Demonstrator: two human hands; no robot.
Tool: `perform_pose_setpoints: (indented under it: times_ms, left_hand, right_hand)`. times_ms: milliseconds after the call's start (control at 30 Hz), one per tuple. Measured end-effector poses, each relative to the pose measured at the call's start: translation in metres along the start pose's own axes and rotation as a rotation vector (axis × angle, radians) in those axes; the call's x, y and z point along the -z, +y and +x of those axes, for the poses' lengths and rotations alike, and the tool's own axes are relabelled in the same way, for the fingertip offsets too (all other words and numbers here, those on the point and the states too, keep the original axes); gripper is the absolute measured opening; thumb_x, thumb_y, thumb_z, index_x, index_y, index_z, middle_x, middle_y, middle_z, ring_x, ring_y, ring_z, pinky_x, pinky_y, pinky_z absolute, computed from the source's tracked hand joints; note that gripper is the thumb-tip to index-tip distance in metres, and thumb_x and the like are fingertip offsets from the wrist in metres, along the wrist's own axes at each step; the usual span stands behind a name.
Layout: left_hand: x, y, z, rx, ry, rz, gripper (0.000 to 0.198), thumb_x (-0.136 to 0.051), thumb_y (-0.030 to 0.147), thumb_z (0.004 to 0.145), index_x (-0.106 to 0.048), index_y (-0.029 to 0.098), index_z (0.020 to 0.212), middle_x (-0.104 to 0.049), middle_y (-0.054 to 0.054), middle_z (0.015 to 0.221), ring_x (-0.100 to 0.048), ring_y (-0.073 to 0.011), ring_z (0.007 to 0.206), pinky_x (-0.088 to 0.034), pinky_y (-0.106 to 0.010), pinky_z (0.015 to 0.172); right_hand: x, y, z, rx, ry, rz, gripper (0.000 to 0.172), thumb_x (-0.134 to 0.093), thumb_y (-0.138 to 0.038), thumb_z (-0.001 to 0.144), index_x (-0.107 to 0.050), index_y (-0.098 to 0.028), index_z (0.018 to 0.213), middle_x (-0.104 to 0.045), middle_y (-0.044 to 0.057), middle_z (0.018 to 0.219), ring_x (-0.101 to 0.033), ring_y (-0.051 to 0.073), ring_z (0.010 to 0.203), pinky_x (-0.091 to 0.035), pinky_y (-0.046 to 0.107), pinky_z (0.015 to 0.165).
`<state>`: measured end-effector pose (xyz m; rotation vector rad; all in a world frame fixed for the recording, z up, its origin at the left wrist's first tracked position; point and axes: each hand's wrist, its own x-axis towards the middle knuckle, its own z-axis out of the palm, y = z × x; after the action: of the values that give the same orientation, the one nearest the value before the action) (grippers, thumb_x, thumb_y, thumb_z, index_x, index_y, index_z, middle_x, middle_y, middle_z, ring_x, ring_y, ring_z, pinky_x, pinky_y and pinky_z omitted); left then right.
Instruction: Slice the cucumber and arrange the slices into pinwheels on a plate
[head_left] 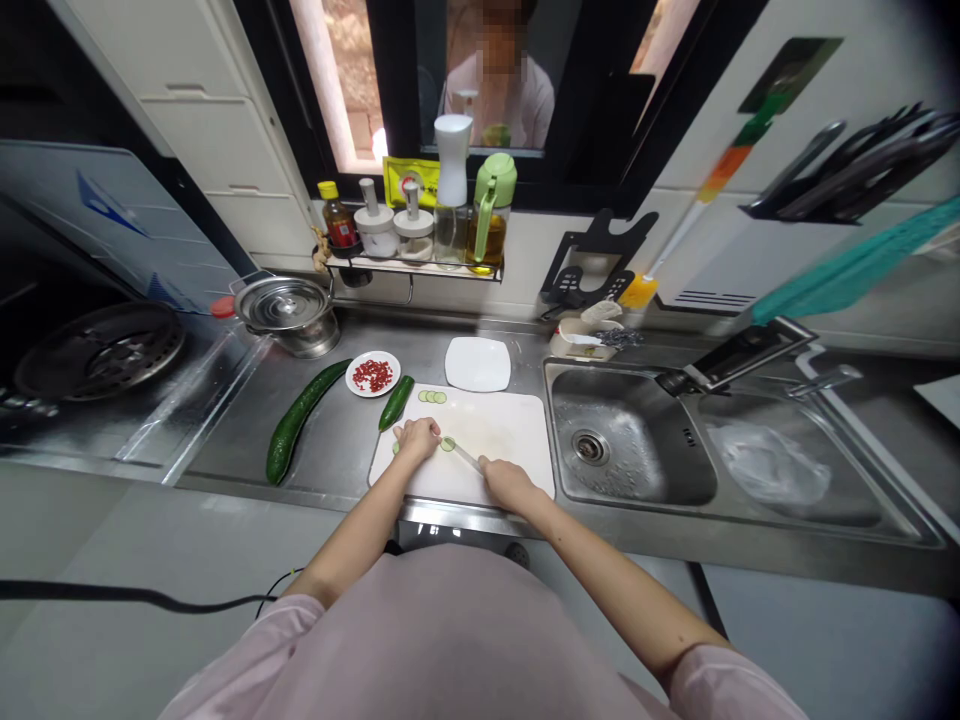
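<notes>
My right hand [510, 484] is closed round the handle of a knife [469, 459], its blade pointing left over the white cutting board [510, 420]. By the blade's tip is a cucumber slice [448, 443]. My left hand [418, 440] rests on the board's left side, fingers curled in and fingertips close to that slice; what lies under them is hidden. A bit of green shows at its left edge. Several cucumber slices [432, 397] lie in a row at the board's back. A cut cucumber piece [396, 403] rests across the board's left edge.
Left of the board lie a long cucumber [304, 420] and a plate of chopped red peppers [373, 374]. Behind stand a white dish [478, 364] and a seasoning rack [416, 264]. A steel pot [300, 318] is back left, a sink [637, 440] right.
</notes>
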<state>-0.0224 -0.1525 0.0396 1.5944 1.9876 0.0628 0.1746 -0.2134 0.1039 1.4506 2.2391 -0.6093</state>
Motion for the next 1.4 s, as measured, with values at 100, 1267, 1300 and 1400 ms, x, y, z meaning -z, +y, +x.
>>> perform_pose_setpoints:
  times_ms: [100, 1267, 1300, 1400]
  left_hand:
    - [-0.002, -0.001, 0.002, 0.004, 0.002, 0.004, 0.013, -0.064, 0.033, 0.075, -0.064, 0.028, 0.087, -0.071, -0.003, 0.095, -0.054, -0.0263, 0.109, -0.028, -0.04, 0.092]
    - [-0.001, 0.003, -0.002, 0.002, -0.001, -0.029, 0.01, -0.063, 0.026, 0.074, -0.064, 0.027, 0.084, -0.072, -0.003, 0.096, -0.054, -0.0264, 0.109, -0.028, -0.041, 0.093]
    - [-0.001, 0.003, -0.002, 0.001, 0.0, -0.031, 0.01, -0.063, 0.025, 0.074, -0.064, 0.026, 0.084, -0.072, -0.003, 0.096, -0.054, -0.0263, 0.109, -0.028, -0.041, 0.093]
    - [-0.002, 0.003, -0.002, -0.002, 0.001, -0.04, 0.011, -0.064, 0.025, 0.074, -0.065, 0.025, 0.084, -0.071, -0.004, 0.096, -0.054, -0.0263, 0.109, -0.028, -0.04, 0.093]
  right_hand:
    - [0.001, 0.0, 0.0, 0.004, 0.004, -0.006, 0.034, -0.035, -0.007, 0.088, -0.052, -0.013, 0.117, -0.068, 0.017, 0.101, -0.066, 0.024, 0.096, -0.047, 0.031, 0.074]
    - [-0.009, 0.009, -0.005, -0.012, 0.001, -0.023, 0.036, -0.036, -0.008, 0.087, -0.05, -0.013, 0.119, -0.069, 0.017, 0.099, -0.066, 0.025, 0.096, -0.047, 0.032, 0.075]
    - [-0.011, 0.011, -0.007, -0.012, 0.004, -0.023, 0.035, -0.037, -0.008, 0.087, -0.051, -0.013, 0.119, -0.069, 0.017, 0.099, -0.066, 0.025, 0.096, -0.047, 0.032, 0.075]
    - [-0.014, 0.016, -0.013, -0.018, 0.003, -0.017, 0.033, -0.038, -0.009, 0.087, -0.052, -0.014, 0.117, -0.069, 0.017, 0.1, -0.066, 0.026, 0.095, -0.046, 0.032, 0.074]
